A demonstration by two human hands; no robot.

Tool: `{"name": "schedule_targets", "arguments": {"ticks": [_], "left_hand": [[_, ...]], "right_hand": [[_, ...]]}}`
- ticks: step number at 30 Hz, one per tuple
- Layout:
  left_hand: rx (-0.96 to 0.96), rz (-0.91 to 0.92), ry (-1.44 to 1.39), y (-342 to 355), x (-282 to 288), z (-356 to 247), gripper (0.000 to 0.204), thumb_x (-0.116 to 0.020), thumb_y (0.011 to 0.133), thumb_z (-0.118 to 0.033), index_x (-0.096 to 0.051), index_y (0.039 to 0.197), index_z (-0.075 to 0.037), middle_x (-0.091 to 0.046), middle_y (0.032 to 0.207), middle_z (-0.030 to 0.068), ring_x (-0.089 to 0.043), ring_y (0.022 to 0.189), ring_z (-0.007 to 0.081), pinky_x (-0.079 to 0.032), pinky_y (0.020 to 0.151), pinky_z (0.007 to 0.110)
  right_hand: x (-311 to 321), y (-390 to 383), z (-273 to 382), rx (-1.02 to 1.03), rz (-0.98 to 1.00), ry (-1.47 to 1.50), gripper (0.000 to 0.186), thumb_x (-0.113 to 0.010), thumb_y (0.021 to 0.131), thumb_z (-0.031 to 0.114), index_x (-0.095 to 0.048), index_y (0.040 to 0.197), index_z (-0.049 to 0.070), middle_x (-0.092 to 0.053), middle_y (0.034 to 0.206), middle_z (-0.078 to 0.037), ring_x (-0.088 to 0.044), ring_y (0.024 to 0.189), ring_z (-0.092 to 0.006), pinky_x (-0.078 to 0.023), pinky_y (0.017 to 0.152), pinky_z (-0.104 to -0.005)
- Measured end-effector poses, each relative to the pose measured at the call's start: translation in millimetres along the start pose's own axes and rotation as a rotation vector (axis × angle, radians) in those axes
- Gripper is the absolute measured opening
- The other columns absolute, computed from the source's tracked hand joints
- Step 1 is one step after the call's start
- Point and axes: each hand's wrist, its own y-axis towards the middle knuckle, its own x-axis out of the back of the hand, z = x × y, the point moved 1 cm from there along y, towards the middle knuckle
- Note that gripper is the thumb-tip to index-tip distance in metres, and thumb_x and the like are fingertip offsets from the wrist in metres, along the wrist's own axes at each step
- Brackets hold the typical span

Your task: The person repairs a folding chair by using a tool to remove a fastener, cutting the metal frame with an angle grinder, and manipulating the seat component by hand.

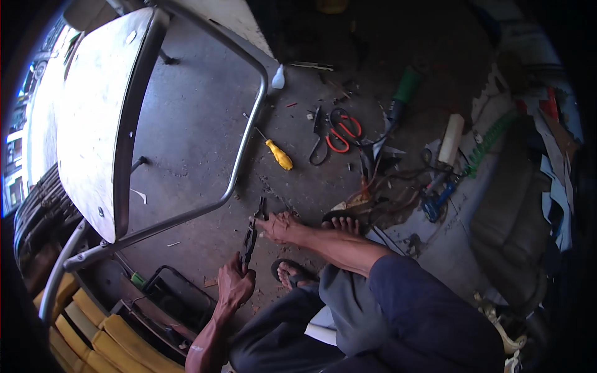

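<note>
My left hand [236, 284] is closed around the lower end of a dark, slim tool that looks like pliers [249, 241]. Its upper end reaches the fingertips of my right hand [281, 227]. The fingers of that hand are bent inward, and what they pinch is too small to make out. Just beyond them a dark, forked tip [262, 206] shows; I cannot tell whether it is held or lies on the floor. Both hands are low over the floor, in front of my sandalled feet [291, 273].
A metal-framed chair [102, 118] lies tipped at the left. Beyond my hands are a yellow screwdriver [279, 155], red-handled scissors [340, 134], dark-handled scissors [318, 138] and a green tool with a cord [407, 87]. A blue tool [440, 200] lies right; yellow slats [118, 339] stand lower left.
</note>
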Motion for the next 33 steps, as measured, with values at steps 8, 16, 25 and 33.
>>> {"name": "schedule_targets", "arguments": {"ticks": [8,16,25,33], "left_hand": [[-0.012,-0.103,-0.39,19,-84,79,0.021,-0.061,0.072,-0.014,-0.045,0.078,-0.001,-0.05,0.066,0.0203,-0.052,0.065,0.0356,-0.043,0.065,0.046],[-0.072,-0.247,-0.43,2,-91,76,0.024,-0.063,0.071,-0.012,-0.04,0.07,-0.005,-0.045,0.065,0.0064,-0.045,0.065,0.018,-0.04,0.059,0.037],[-0.134,-0.287,-0.6,17,-119,63,0.024,-0.062,0.072,-0.013,-0.039,0.072,-0.005,-0.044,0.065,0.0064,-0.043,0.065,0.0187,-0.038,0.059,0.037],[-0.067,-0.359,-0.567,11,-115,79,0.019,-0.057,0.076,-0.017,-0.05,0.081,0.0,-0.054,0.07,0.0249,-0.054,0.067,0.0408,-0.043,0.066,0.048]], "right_hand": [[-24,-4,-29,0.204,-0.189,-0.304,0.057,-0.07,0.086,0.051,-0.056,0.128,0.015,-0.044,0.132,-0.02,-0.052,0.118,-0.0439,-0.051,0.088,-0.056],[-12,-3,-14,0.018,-0.374,-0.407,0.077,-0.073,0.082,0.055,-0.047,0.137,0.008,-0.045,0.134,-0.02,-0.049,0.123,-0.0416,-0.052,0.086,-0.0555],[-6,1,-26,-0.108,-0.257,-0.503,0.063,-0.063,0.087,0.026,-0.04,0.139,0.0,-0.055,0.121,-0.027,-0.07,0.094,-0.0414,-0.056,0.083,-0.0487],[15,-19,-25,-0.19,-0.075,-0.251,0.037,-0.053,0.087,0.019,-0.052,0.118,0.0,-0.07,0.104,-0.024,-0.069,0.107,-0.0378,-0.056,0.086,-0.0442]]}}
